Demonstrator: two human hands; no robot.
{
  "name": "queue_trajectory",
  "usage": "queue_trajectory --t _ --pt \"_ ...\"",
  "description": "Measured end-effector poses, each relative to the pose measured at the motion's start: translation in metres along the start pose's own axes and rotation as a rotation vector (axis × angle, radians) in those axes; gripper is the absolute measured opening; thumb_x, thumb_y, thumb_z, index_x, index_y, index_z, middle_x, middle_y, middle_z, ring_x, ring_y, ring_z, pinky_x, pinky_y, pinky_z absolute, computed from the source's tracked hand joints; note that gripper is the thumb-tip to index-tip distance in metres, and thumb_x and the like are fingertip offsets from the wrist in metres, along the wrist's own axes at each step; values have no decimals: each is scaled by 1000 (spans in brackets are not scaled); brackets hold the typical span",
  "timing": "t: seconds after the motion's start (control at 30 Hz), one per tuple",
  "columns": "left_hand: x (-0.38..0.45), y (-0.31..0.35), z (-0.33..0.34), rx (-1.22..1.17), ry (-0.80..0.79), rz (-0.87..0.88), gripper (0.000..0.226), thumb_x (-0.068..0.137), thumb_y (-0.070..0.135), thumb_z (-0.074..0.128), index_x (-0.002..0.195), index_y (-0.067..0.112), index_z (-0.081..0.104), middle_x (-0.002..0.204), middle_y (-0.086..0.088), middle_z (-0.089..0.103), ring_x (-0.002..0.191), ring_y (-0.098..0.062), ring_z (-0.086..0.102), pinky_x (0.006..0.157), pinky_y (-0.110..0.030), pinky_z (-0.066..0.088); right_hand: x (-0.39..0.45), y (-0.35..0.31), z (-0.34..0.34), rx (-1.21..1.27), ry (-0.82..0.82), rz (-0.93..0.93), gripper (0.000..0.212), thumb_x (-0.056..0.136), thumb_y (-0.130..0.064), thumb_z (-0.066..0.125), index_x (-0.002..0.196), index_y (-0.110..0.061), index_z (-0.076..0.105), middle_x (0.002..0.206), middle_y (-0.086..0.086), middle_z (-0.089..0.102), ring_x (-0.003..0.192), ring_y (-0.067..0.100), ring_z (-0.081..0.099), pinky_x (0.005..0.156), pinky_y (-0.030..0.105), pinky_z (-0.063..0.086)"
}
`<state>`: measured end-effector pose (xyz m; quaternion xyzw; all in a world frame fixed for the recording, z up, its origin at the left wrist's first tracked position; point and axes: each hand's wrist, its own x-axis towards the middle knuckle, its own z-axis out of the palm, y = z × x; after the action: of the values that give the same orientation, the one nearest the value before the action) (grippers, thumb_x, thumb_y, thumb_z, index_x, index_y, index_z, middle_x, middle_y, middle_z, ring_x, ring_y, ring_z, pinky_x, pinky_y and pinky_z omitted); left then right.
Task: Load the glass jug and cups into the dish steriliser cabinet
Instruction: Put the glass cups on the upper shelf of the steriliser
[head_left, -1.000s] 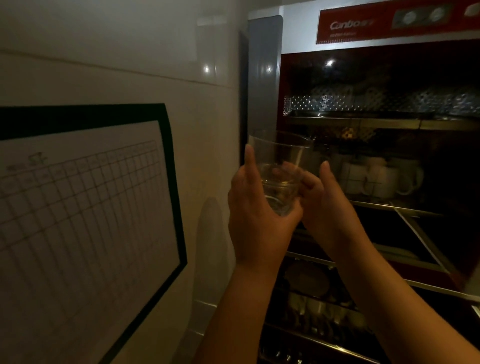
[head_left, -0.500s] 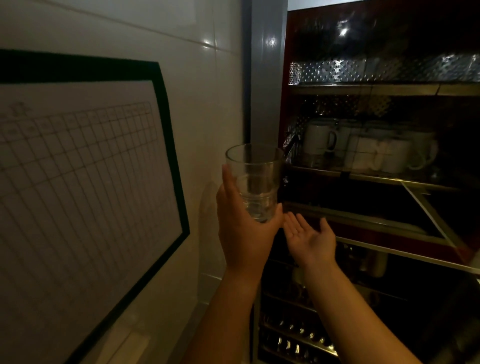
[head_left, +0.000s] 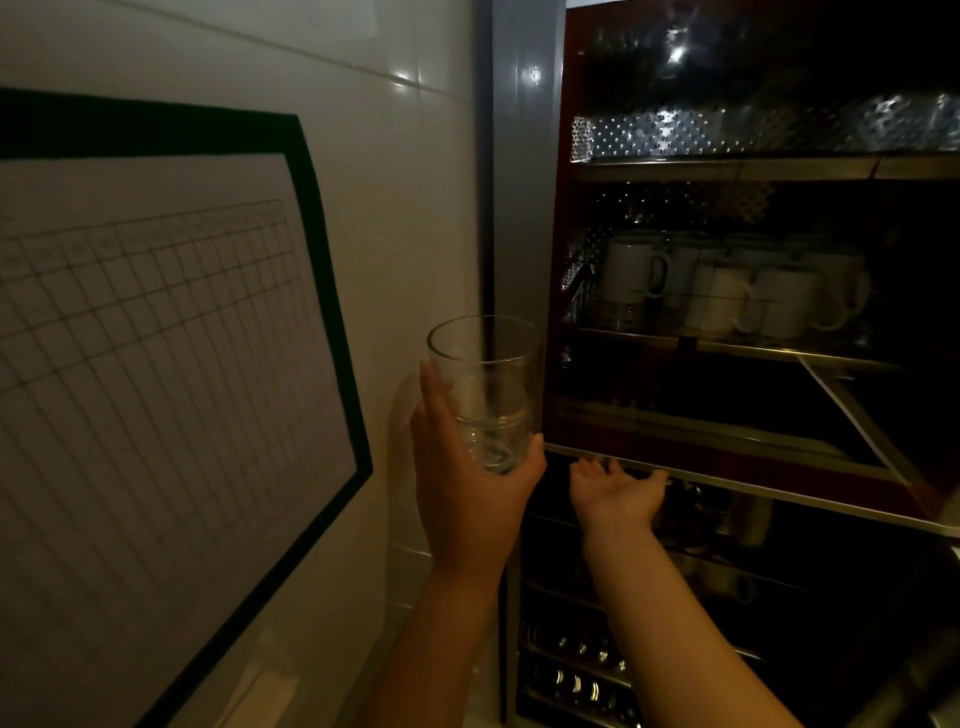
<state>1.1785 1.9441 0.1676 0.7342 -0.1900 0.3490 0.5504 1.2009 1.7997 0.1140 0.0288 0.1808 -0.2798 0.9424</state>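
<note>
My left hand grips a clear glass cup upright, just left of the steriliser cabinet. My right hand reaches palm-up to the lower edge of the cabinet's upper glass door, fingers straight and touching or just under the metal strip. Behind that door, several white mugs stand on a shelf. No glass jug is in sight.
A tiled wall with a green-framed grid chart fills the left side. Below the upper door the lower compartment shows wire racks with dim metal items. A perforated metal shelf runs across the top of the cabinet.
My right hand let go of the glass and dropped to the lower edge of the upper door. The left hand with the glass lowered slightly. The view tilted downward.
</note>
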Motion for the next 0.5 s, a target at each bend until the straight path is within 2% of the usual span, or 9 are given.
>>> queue_trajectory --t 0.17,0.27,0.33,0.5 --pt "-3 -7 1 -25 -19 -18 112 64 46 74 146 42 -1 137 17 27 120 22 21 73 12 27 19 -6 -2 88 19 -19 81 92 -61 31 149 -10 7 156 15 7 143 29 5 116 42 4" --pt "-3 -8 2 -36 -42 -31 111 64 48 73 146 45 -2 133 26 26 121 16 26 73 10 29 27 -8 -5 134 18 -27 79 92 -59 32 149 -9 12 155 15 14 143 29 11 117 43 6" --pt "-4 -9 4 -37 -51 -34 110 63 50 72 146 44 0 136 19 28 120 13 29 73 10 29 28 -7 -9 165 6 -30 76 93 -58 33 148 -8 18 153 16 20 142 30 16 117 44 8" --pt "-5 -9 5 -52 -59 -27 110 63 49 72 146 45 0 134 20 30 119 23 26 73 9 30 29 -13 -18 163 20 -7 71 95 -55 29 145 -5 23 151 17 26 140 31 21 116 43 12"
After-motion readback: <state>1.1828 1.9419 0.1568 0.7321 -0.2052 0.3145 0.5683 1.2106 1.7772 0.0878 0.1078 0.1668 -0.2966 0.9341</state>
